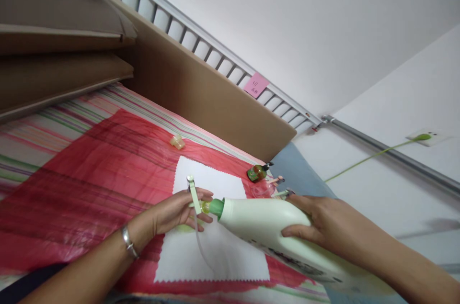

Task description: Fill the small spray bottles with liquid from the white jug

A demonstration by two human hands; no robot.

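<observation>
My right hand [321, 221] grips the body of a large pale green bottle [264, 223], which lies tilted with its green neck toward the left. My left hand [178, 210] is closed on the bottle's pale green pump head [194, 195], pulled out of the neck. A clear dip tube [201, 246] trails from the pump down over a white cloth [215, 251]. The cloth lies on a red sheet [104, 170] over striped bedding [32, 134].
A small clear cap [177, 141] lies on the red sheet. A small green and red bottle [257, 173] and other small pump pieces [278, 181] sit near the brown headboard [201, 98]. Brown cushions [53, 21] are stacked at left. A pink note [256, 84] is stuck on the rail.
</observation>
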